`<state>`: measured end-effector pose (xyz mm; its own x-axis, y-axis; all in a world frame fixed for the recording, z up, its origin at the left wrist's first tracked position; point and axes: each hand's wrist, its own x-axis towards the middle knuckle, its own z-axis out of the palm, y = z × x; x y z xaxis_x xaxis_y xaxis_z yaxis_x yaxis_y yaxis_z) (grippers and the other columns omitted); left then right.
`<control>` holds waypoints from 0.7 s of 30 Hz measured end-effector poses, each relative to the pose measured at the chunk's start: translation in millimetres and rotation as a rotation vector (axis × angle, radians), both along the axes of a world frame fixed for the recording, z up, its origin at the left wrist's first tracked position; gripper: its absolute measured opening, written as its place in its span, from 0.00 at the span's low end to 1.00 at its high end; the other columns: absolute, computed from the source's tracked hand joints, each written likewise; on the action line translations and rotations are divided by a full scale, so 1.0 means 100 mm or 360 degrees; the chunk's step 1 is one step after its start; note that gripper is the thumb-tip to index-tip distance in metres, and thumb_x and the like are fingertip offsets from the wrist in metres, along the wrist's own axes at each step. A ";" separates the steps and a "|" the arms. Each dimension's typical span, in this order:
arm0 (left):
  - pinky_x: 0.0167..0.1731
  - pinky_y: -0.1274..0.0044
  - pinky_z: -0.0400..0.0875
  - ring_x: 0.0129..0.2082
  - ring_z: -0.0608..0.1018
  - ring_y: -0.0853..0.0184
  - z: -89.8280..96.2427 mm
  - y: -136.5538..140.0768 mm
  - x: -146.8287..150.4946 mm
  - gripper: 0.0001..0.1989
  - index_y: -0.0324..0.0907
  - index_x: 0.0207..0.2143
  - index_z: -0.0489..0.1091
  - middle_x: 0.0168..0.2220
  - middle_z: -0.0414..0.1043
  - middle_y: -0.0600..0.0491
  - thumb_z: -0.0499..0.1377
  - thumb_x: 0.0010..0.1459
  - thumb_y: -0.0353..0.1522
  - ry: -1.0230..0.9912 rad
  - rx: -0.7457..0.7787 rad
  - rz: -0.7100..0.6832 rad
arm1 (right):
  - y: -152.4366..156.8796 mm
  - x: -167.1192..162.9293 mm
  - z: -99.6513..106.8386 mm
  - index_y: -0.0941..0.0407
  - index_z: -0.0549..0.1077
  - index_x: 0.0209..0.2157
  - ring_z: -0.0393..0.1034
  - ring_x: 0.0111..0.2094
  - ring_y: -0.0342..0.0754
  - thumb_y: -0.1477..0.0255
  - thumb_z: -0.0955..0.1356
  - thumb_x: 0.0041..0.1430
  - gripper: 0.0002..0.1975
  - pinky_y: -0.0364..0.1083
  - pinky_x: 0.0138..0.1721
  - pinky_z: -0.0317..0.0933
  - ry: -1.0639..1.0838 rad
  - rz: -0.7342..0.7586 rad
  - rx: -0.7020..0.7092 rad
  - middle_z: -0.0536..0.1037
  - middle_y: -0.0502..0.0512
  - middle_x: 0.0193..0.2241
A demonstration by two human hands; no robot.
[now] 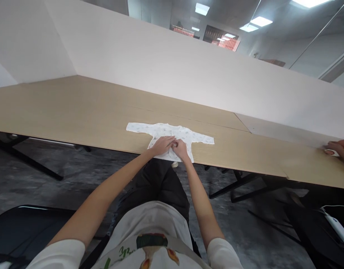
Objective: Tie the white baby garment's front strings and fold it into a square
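Observation:
A small white baby shirt point(160, 130) with a faint print lies spread on the table, both sleeves stretched out sideways. Its lower hem reaches the table's front edge. My left hand point(163, 145) rests over the middle of the shirt, fingers extended and lying nearly flat on the cloth. Beside it, my right hand point(180, 147) has its fingers bent together at the shirt's front opening, pinching the cloth there. The fingertips of both hands meet near the shirt's centre line, so the exact spot of the pinch is partly hidden.
The long wooden table point(77, 108) runs along a white partition point(160, 63). At the far right another person's hand point(340, 149) is near something yellow and white. Black chairs point(29, 231) stand left and right, and a white power strip-like object point(338, 226) lies on the right one.

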<state>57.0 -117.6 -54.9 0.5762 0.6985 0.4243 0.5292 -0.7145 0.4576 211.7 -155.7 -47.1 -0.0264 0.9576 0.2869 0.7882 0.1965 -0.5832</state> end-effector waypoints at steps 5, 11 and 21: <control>0.64 0.63 0.51 0.65 0.62 0.56 -0.07 0.03 -0.11 0.25 0.45 0.61 0.65 0.64 0.60 0.44 0.50 0.64 0.41 0.0309 -0.0029 0.0039 | -0.19 0.00 0.02 0.56 0.73 0.53 0.64 0.53 0.56 0.68 0.63 0.64 0.18 0.53 0.56 0.55 -0.0482 -0.0030 0.0023 0.73 0.63 0.50; 0.64 0.53 0.45 0.67 0.58 0.48 -0.06 0.03 -0.16 0.31 0.48 0.62 0.64 0.66 0.57 0.43 0.55 0.60 0.48 0.0385 -0.0041 0.0057 | -0.39 0.07 0.02 0.51 0.61 0.64 0.52 0.64 0.63 0.58 0.57 0.68 0.26 0.65 0.62 0.41 -0.0745 -0.0013 -0.0103 0.60 0.64 0.64; 0.62 0.59 0.54 0.65 0.62 0.49 0.14 0.37 -0.29 0.31 0.41 0.62 0.62 0.65 0.58 0.39 0.48 0.63 0.49 0.0338 -0.0075 0.0429 | 0.00 0.40 0.34 0.56 0.58 0.65 0.57 0.63 0.63 0.54 0.58 0.66 0.32 0.63 0.62 0.49 -0.0532 -0.0041 -0.0271 0.62 0.66 0.64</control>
<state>27.7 -80.4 -40.6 0.4405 0.8535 0.2785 0.7830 -0.5170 0.3459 251.9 -155.8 -13.5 -0.0672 0.9924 0.1033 0.9440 0.0968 -0.3153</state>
